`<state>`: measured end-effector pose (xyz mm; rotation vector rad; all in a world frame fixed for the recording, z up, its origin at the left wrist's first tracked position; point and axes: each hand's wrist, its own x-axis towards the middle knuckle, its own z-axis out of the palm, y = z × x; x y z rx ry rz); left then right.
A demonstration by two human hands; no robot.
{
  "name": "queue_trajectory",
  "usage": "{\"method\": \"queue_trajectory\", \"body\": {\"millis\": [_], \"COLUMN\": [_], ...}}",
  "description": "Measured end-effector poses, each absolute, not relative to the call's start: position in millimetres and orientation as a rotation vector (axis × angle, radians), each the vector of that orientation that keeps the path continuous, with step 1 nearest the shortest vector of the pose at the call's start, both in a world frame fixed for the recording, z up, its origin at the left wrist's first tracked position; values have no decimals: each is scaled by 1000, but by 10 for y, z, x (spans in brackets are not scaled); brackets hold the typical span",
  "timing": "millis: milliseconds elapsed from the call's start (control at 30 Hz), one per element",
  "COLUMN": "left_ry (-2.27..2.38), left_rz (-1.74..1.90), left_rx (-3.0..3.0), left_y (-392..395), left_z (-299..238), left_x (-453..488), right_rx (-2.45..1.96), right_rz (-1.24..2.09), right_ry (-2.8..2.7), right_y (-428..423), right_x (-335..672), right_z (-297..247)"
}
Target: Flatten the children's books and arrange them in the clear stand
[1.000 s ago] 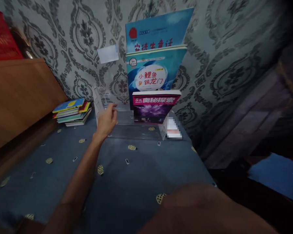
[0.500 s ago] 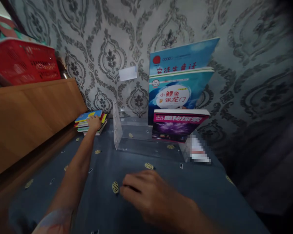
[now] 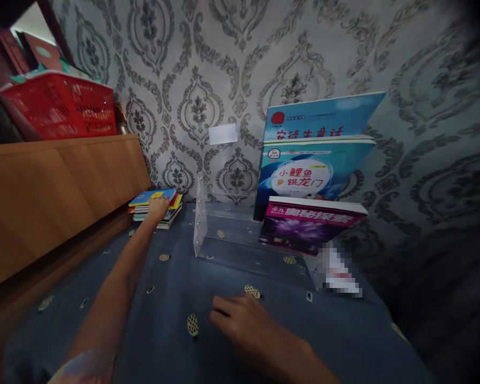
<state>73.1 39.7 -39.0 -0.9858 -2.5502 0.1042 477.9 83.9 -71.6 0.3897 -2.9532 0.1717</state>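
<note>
My left hand [image 3: 158,207] reaches far out and rests on top of a small stack of colourful books [image 3: 155,208] by the wall, fingers curled onto the top book's edge. My right hand [image 3: 251,330] lies flat on the blue patterned cloth [image 3: 172,298], fingers spread, holding nothing. Behind it stands a clear acrylic display rack [image 3: 224,234] with three books on its steps: a magenta one [image 3: 308,226] in front, a light blue one [image 3: 308,173] in the middle and a blue one [image 3: 324,114] at the back.
A wooden board [image 3: 56,192] runs along the left, with a red plastic basket [image 3: 64,106] on top. Patterned wallpaper [image 3: 224,64] backs the scene and bears a small white card [image 3: 223,134]. Dark drapery falls at the right.
My left hand went from the rack's left end over to the book stack and settled there. My right hand came into view and now lies on the cloth. The view shifted left.
</note>
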Motion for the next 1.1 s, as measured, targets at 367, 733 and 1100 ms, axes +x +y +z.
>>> {"method": "queue_trajectory", "body": {"millis": [367,733,1100], "left_ry": [-2427,-2497,-2514], "left_rz": [221,142,151], "left_rx": [-1108,-885,-888], "left_y": [-561,-265,-964], "left_z": [-608,-775,-945], "left_x": [1090,1225,1770], "right_rx": [368,343,278], "right_rz": [142,188,347], "right_ry": [-3091,-3163,-3170], "right_y": [804,734,766], "right_x": [4722,4754,4869], "right_z": [-751,-927,-1154]}}
